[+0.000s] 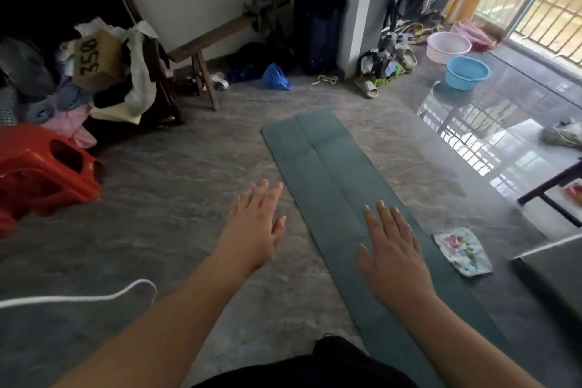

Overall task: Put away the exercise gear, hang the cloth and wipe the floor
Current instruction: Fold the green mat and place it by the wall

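Observation:
A green exercise mat (pixel 327 167), folded lengthwise into a narrow strip, lies on the grey floor and runs from the middle of the view toward me. My right hand (pixel 393 249) is spread flat over the mat's near half, fingers straight. To the left of the mat, my left hand (pixel 258 224) hovers over bare floor with straight fingers and holds nothing. A small white cloth with a colourful print (pixel 463 250) lies flat on the floor just right of the mat.
A red plastic stool (pixel 44 170) stands at left beside a heap of clothes (pixel 78 79). A wooden bench (pixel 208 44) and dark suitcase (pixel 318 25) stand by the far wall. Blue (pixel 466 72) and white (pixel 447 47) basins sit near the window. Black table legs (pixel 548 192) stand at right.

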`<state>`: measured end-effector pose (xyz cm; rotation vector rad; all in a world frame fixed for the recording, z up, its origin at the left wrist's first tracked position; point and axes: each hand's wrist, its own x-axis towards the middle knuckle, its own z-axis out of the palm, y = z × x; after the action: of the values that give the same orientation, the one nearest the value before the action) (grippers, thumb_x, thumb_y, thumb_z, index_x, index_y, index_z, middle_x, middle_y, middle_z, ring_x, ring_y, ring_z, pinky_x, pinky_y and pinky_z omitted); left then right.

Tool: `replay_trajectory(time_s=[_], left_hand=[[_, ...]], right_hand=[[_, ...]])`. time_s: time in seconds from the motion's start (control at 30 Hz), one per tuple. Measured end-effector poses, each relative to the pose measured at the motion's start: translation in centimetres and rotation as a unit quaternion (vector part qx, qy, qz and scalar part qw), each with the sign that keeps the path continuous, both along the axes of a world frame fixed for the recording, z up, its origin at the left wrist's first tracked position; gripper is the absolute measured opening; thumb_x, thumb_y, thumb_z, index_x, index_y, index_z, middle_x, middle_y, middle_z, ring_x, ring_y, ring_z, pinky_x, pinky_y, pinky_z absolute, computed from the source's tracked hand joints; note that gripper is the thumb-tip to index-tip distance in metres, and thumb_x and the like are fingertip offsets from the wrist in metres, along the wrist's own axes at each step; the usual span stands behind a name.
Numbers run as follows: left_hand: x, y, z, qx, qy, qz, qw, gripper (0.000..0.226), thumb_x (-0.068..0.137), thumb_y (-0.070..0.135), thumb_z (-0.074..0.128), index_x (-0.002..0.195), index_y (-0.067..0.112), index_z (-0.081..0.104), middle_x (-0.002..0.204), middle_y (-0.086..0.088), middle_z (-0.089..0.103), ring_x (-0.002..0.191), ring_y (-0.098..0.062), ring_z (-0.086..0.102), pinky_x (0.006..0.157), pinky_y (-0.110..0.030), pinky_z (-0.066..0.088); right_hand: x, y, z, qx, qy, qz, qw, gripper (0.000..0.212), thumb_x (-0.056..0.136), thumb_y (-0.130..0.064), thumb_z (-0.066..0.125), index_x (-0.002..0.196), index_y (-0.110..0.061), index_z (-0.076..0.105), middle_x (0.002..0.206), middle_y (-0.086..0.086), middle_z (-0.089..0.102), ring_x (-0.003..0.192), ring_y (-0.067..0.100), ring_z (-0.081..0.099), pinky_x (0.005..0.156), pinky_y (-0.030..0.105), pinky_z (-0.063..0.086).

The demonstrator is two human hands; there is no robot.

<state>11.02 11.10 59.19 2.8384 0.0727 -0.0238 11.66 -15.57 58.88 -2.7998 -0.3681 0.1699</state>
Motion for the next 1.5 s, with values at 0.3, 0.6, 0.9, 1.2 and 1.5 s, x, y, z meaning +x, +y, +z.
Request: replay_trajectory(time_s=[0.3,0.6,0.9,1.2,1.5], left_hand=[[15.6,5.2,-3.7,0.003,0.029,-0.045,0.999,0.065,0.096,0.039,0.045,0.153,0.025,0.016,0.161,-0.006,0.017,0.148,-0.026,0.011,0.119,-0.047,0.014],[30.2,7.2,-4.8,0.016,0.062,-0.119,0.991,0.066,0.096,0.04,0.042,0.153,0.025,0.014,0.161,-0.007,0.018,0.148,-0.027,0.012,0.119,-0.046,0.012],[44.9,3.9,-10.0,0.018,0.102,-0.297,0.949,0.068,0.091,0.045,0.032,0.153,0.026,0.012,0.162,-0.004,0.013,0.148,-0.023,0.008,0.12,-0.045,0.007],[55.1,3.2,-15.5,0.052,0.079,-0.494,0.864,0.07,0.084,0.046,0.031,0.148,0.018,0.034,0.152,-0.011,0.037,0.14,-0.03,0.034,0.114,-0.05,0.026],[58.0,-0.9,-37.2,0.048,0.081,-0.534,0.84,0.069,0.084,0.036,0.048,0.148,0.019,0.029,0.155,-0.013,0.031,0.142,-0.031,0.03,0.116,-0.049,0.024]], right_hand=[[13.5,4.8,-4.5,0.01,0.04,-0.055,0.998,0.071,0.096,-0.043,0.037,0.155,-0.029,0.0,0.164,-0.003,-0.007,0.149,0.016,-0.013,0.12,0.039,0.002],[24.5,7.7,-5.3,0.019,0.074,-0.114,0.991,0.071,0.095,-0.04,0.039,0.155,-0.028,0.003,0.164,-0.002,-0.003,0.149,0.016,-0.01,0.121,0.037,0.002],[31.5,9.4,-9.8,0.004,0.076,-0.281,0.957,0.07,0.093,-0.04,0.04,0.155,-0.028,0.01,0.164,0.0,0.004,0.15,0.018,-0.003,0.121,0.037,0.006],[35.0,12.8,-13.1,0.013,0.091,-0.436,0.895,0.068,0.094,-0.037,0.039,0.155,-0.026,0.01,0.164,0.0,0.005,0.15,0.017,-0.002,0.122,0.038,0.007],[35.1,10.7,-34.8,0.015,0.094,-0.488,0.868,0.069,0.088,-0.035,0.039,0.153,-0.022,0.021,0.162,0.003,0.016,0.149,0.02,0.008,0.12,0.038,0.013]])
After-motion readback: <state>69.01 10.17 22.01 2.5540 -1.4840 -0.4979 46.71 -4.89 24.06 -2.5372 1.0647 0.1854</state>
